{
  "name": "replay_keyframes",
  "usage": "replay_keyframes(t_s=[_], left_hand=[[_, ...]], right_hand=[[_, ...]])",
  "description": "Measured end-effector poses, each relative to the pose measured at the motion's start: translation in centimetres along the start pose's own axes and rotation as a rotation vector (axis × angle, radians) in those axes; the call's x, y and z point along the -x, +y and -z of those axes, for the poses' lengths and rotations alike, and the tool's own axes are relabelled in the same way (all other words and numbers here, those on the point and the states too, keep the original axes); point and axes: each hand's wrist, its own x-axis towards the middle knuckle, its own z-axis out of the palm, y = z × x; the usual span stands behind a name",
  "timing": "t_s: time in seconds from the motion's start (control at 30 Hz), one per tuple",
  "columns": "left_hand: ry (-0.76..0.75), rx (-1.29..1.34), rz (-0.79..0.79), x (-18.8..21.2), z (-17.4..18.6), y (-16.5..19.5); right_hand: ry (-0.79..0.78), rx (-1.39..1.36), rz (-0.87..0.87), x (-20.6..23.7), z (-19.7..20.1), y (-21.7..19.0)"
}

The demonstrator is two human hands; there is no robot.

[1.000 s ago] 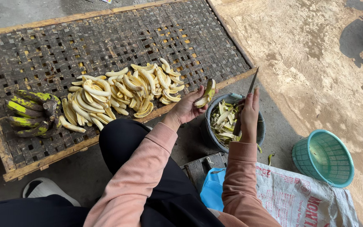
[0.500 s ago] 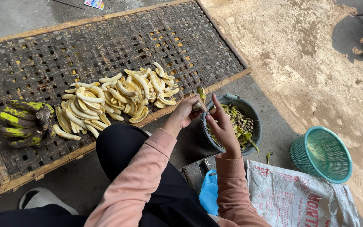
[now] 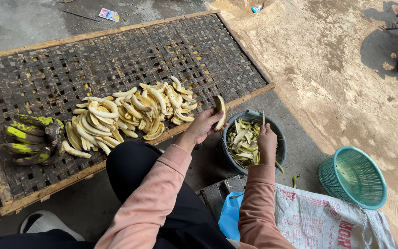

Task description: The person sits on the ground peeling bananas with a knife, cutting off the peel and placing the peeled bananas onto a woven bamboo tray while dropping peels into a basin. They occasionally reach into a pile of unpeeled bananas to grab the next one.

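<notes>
Left hand [image 3: 202,127] clamped on a peeled banana half [image 3: 220,112], right hand [image 3: 267,141] closed round a thin knife [image 3: 263,117] above the bucket.

On the woven bamboo tray [image 3: 116,50]: green-black unpeeled bunch [image 3: 32,138] by the left edge, pale curved peeled bananas [image 3: 130,113] along the front edge. Off its right corner, round grey bucket [image 3: 279,138] full of limp peels [image 3: 244,142]; teal mesh basket [image 3: 353,176] farther right. Since half a second ago, right hand pulled back from the banana, blade now upright.

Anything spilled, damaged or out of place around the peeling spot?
Minor only: one strip of peel lies on the ground beside the bucket rather than in it, and a small printed wrapper lies past the woven tray. Otherwise nothing odd.
</notes>
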Motion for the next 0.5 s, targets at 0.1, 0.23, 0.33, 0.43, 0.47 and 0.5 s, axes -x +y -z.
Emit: replay_keyframes(t_s=[0.1, 0.23, 0.33, 0.43, 0.47, 0.5], left_hand=[[0.156, -0.193, -0.219, -1.6, -0.8, -1.7], [0.46, -0.639, -0.498, -1.7, -2.8, -3.1], [0.534, -0.971, -0.796, -0.3, -4.2, -2.6], [0.526, -0.915, -0.914, 0.6, -4.9, -1.5], [0.518, -0.84, -0.913, 0.7, -5.1, -1.4], [0.498, -0.749, -0.863, 0.6, -5.1, -1.5]], right_hand=[[0.037, -0.06, 0.084, 1.7, -0.4, -0.8], [-0.194, -0.514, 0.058, 4.3, -2.9, -5.9], [-0.213, -0.653, 0.225, 4.3, -5.5, -10.4], [-0.206, -0.686, 0.34, 4.3, -6.4, -13.1], [-0.206, -0.679, 0.353, 4.3, -6.7, -13.5], [-0.136, -0.606, 0.386, 4.4, -7.0, -13.7]])
